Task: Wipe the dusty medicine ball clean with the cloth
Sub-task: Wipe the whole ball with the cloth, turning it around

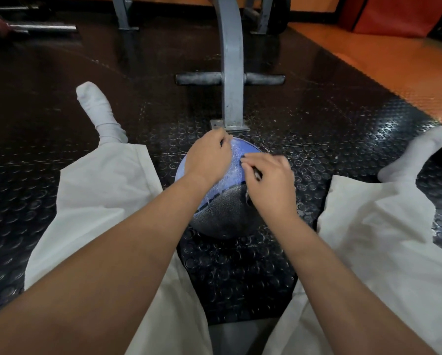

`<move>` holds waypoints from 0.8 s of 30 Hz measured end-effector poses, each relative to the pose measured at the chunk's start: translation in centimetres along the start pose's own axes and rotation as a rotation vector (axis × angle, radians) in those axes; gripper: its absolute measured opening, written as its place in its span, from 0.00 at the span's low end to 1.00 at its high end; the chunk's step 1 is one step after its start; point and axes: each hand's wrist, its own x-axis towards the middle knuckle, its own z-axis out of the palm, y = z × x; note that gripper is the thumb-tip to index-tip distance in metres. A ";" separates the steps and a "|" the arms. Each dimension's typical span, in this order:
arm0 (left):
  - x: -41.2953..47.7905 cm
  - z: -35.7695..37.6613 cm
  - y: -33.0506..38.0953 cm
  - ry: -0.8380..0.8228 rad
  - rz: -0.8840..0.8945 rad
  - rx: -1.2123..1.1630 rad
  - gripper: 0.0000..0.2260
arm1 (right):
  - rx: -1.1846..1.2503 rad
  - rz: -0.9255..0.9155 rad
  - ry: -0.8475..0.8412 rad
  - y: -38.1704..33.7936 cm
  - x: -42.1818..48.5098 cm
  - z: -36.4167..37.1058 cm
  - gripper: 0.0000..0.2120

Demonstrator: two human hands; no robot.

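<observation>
1. Two hands are resting on the blue and grey medicine ball (222, 208): the left hand (208, 157) at its 11 o'clock, the right hand (271, 183) at its 3 o'clock, close but apart.
2. Both are curling their fingers; I cannot tell what they are gripping.
3. The ball is sitting on the studded floor (240, 272) between the legs (107, 190), with a grey metal post (231, 73) standing at its 12 o'clock.

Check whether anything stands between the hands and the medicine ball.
Nothing visible does. The left hand and right hand both lie on the medicine ball itself. The grey frame post stands behind the ball, beyond the hands.
</observation>
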 end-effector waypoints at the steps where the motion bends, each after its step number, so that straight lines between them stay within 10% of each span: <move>1: -0.1 0.1 0.1 0.005 0.008 0.004 0.13 | -0.024 0.023 -0.042 -0.1 1.5 0.0 0.08; 6: -0.4 0.2 0.4 0.025 0.013 0.017 0.13 | 0.075 0.202 -0.280 -0.2 6.7 0.5 0.08; 17: 1.0 0.2 0.7 -0.052 -0.011 0.086 0.12 | 0.195 -0.044 0.121 1.5 -3.5 1.0 0.11; 24: 0.5 0.4 1.2 -0.036 0.028 0.107 0.12 | 0.191 0.267 -0.193 0.8 6.0 0.8 0.09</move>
